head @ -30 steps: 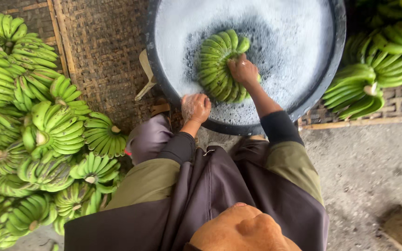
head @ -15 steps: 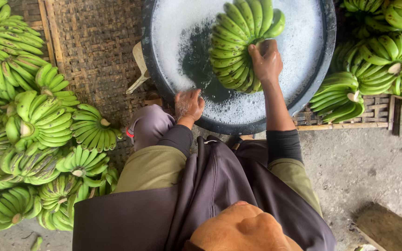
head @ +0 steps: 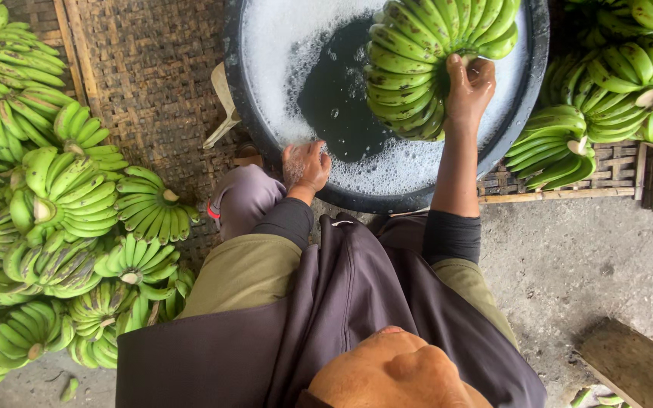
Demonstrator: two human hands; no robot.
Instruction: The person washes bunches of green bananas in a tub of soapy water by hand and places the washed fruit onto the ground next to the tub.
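Over a foamy basin (head: 532, 91), the right hand (head: 468, 89) grips a green banana bunch (head: 425, 53) by its crown, lifting it clear. Left hand (head: 305, 166), loosely curled and seemingly empty, steadies the rim.

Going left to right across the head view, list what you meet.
Pile of green banana hands → woven mat → left hand on the rim of the dark basin of soapy water → right hand gripping a banana bunch → banana hands on a slatted crate.

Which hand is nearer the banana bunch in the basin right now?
Right. The right hand grips the banana bunch at its stem end. The left hand rests on the basin rim, apart from the bunch.
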